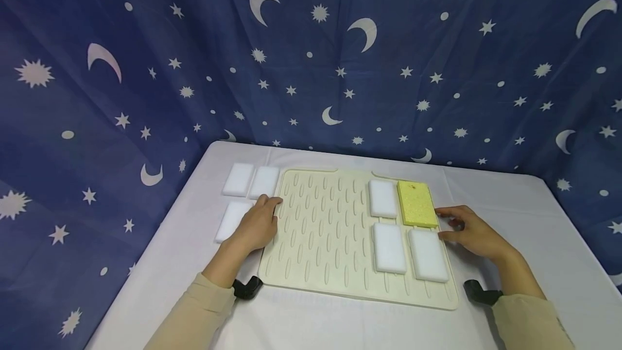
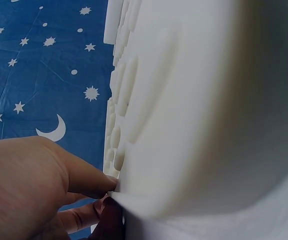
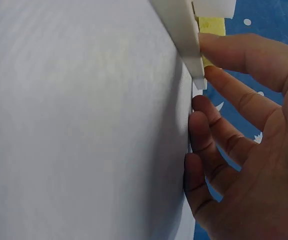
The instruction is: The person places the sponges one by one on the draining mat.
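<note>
A cream, ridged rectangular mat (image 1: 318, 231) lies on the white-draped surface (image 1: 311, 320), its left edge pinched narrowly in the grip of the left hand (image 1: 256, 224), while the right hand (image 1: 470, 229) touches its right edge with thumb and forefinger (whether that grip closes on it, I cannot tell). Toward its right side sit three white rectangular foam blocks (image 1: 390, 247) and one yellow rectangular sponge (image 1: 417, 204), with three more white blocks (image 1: 238, 179) left of it and a dark-blue star-and-moon curtain (image 1: 291, 31) behind.
</note>
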{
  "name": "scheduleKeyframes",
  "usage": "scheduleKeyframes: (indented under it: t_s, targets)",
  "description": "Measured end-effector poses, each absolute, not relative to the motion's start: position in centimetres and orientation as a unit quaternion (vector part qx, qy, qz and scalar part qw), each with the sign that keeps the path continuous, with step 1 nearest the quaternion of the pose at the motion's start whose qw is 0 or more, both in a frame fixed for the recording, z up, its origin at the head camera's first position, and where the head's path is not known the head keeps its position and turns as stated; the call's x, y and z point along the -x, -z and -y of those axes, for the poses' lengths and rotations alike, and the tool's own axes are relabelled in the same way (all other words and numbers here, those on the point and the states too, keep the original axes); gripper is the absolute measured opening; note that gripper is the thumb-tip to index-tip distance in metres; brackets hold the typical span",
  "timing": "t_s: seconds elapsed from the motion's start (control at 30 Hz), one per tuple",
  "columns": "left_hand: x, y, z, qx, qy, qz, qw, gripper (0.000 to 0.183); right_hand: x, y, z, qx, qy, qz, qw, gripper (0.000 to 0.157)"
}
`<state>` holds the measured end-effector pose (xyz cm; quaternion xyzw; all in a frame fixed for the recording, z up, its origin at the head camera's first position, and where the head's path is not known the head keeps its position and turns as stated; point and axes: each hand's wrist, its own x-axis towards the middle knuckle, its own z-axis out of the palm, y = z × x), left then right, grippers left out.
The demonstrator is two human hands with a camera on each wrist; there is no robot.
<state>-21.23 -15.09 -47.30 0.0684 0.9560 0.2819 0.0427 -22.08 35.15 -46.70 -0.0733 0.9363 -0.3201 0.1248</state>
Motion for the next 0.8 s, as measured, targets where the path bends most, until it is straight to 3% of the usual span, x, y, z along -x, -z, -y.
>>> scheduleKeyframes:
  t_s: [0.8]
  targets:
    - [21.0,47.2,15.0,-0.072,-0.287,-0.955,0.037,0.046,22.2,48.3,-35.8,0.055,0.35,-0.928,0.117,0.07]
